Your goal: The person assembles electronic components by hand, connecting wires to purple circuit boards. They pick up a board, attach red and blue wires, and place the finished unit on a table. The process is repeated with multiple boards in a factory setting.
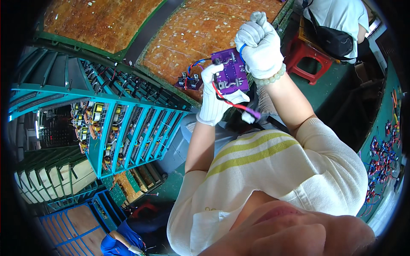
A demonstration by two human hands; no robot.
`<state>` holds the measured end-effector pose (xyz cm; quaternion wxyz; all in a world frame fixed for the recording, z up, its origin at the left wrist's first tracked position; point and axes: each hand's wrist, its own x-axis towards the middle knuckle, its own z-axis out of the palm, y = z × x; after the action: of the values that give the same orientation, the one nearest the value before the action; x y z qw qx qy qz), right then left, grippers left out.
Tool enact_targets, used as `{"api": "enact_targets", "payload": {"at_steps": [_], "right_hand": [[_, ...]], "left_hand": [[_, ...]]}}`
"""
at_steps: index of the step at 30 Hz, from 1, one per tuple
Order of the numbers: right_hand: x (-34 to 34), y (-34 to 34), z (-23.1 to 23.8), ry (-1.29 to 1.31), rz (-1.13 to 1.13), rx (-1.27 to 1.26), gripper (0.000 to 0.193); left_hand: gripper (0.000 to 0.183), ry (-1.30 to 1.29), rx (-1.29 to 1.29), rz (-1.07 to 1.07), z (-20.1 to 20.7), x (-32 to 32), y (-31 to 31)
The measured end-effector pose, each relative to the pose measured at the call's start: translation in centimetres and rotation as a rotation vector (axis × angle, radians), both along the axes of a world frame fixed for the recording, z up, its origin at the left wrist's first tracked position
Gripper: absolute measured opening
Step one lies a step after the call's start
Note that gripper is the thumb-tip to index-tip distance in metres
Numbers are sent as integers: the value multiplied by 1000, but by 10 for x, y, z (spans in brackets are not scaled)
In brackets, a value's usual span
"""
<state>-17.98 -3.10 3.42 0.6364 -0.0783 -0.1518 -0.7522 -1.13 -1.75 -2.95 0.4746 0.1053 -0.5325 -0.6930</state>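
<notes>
My left hand (213,96), in a white glove, grips a purple circuit board (230,70) by its left side, thumb on its face. Metal parts and solder spots show on the board. My right hand (260,47), gloved too, is closed in a fist at the board's upper right corner. A blue wire (241,52) loops from the board's edge into its fingers. From the board's lower left a red wire (226,100) runs to a white connector (248,117) beside a purple sleeve. A smaller board (188,82) with upright black parts lies on the bench, with blue and red wires on it.
The worn wooden bench (175,47) has a green metal edge. A teal rack (136,132) filled with assembled boards stands at left. A red stool (308,62) and a seated person (337,21) are at upper right. Wired parts (382,160) lie far right; a person in blue (119,243) is lower left.
</notes>
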Motion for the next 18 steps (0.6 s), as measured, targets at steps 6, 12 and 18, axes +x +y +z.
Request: {"api": "enact_targets", "payload": {"at_steps": [6,12,18], "right_hand": [[52,22,47,744,-563,197,27],[26,31,16,589,-298,-223,31],[17,30,4,866,-482,-212,30]], "left_hand": [[49,759,867,-441,5,-6,-14],[64,-32,363,59,21,27,-19],[34,46,651,47,23,33,-22]]}}
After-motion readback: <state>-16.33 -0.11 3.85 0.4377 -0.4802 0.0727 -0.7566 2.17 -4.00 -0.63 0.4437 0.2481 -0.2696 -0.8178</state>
